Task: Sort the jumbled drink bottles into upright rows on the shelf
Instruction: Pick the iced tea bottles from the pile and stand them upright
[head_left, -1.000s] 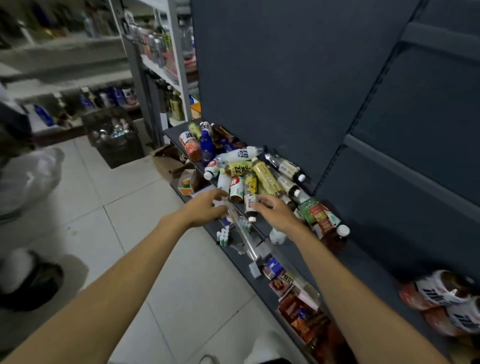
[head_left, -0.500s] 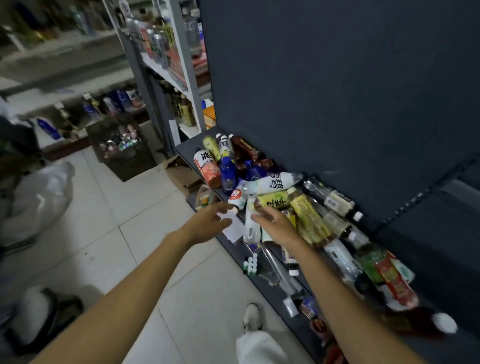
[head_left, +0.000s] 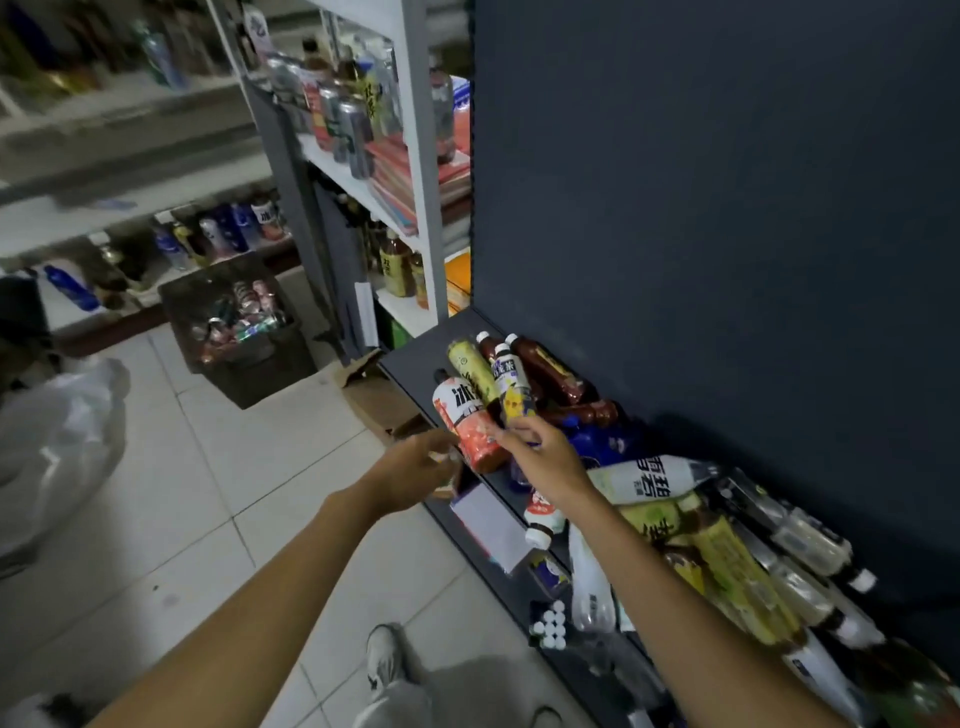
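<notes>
On the dark shelf (head_left: 410, 364), the orange bottle (head_left: 470, 426) leans cap up-left; right hand (head_left: 545, 457) fingers touch it, left hand (head_left: 415, 467) blurred, grip unclear.

Both hands at bottle jumble on dark shelf (head_left: 415, 364); right hand (head_left: 545, 457) touches yellow-label bottle (head_left: 514, 389); left hand (head_left: 415, 467) blurred.

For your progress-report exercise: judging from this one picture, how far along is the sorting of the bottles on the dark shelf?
Barely begun. Done: no upright row shows on the dark shelf. In hand: the right hand reaches to the yellow-labelled bottle; the blurred left hand is by the orange-labelled bottle. Left: the white bottle and the yellow tea bottles lie jumbled.
</notes>
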